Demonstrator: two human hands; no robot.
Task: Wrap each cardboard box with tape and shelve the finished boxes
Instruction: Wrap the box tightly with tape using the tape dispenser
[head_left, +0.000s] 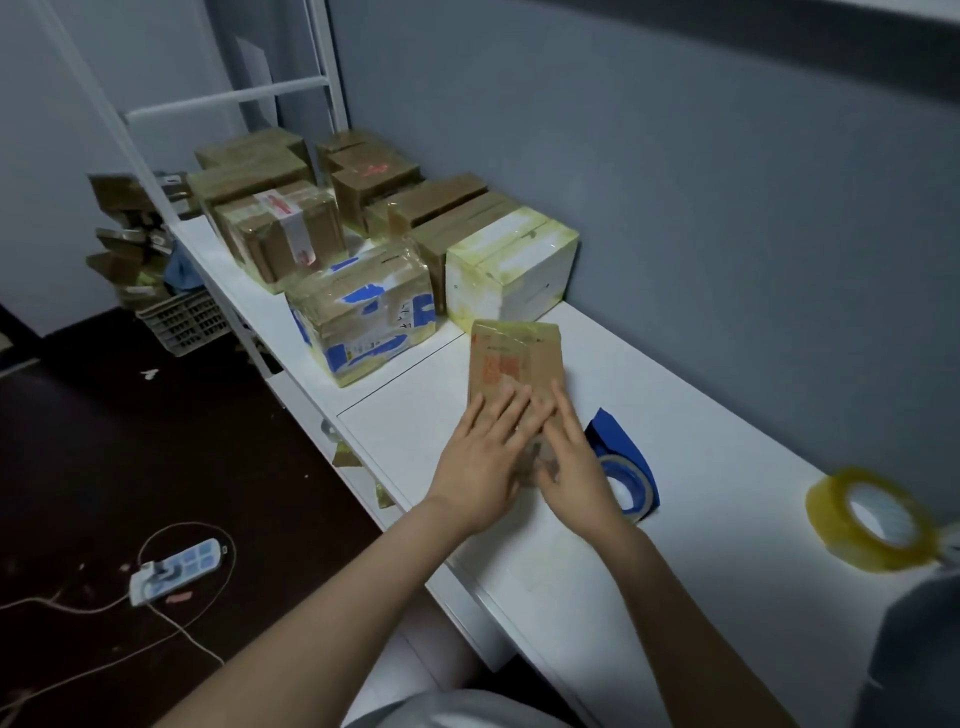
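Small flat brown box (515, 364) is lying on the white table (701, 415), long side running away from the person. Both hands are resting on its near end. Left hand (483, 460) is lying flat, fingers straight and spread, pressing down on the near-left part of the box. Right hand (571, 467) is lying flat too, fingers straight, pressing along the near-right edge. Neither hand is gripping anything. The two hands are touching each other over the box; the far half is sticking out beyond the fingertips. Glossy tape is showing on the box's far end.

Red print block is showing on the box top, too blurred to read.

Blue tape roll (631, 475) is lying just right of the right hand, partly hidden by it. Clear tape roll (867, 519) is sitting further right, well apart from the box.

Taped boxes are crowding the far end of the table against the wall (675, 182): white box (511, 265) nearest, just beyond the flat box; blue-patched box (363, 322) to its left with a small label, unreadable; labelled box (280, 234) behind with a red-and-white strip, unreadable; brown boxes (415, 208) at the back, one with a red mark.

Basket (182, 322) and power strip (176, 569) are sitting on the dark floor (156, 441).
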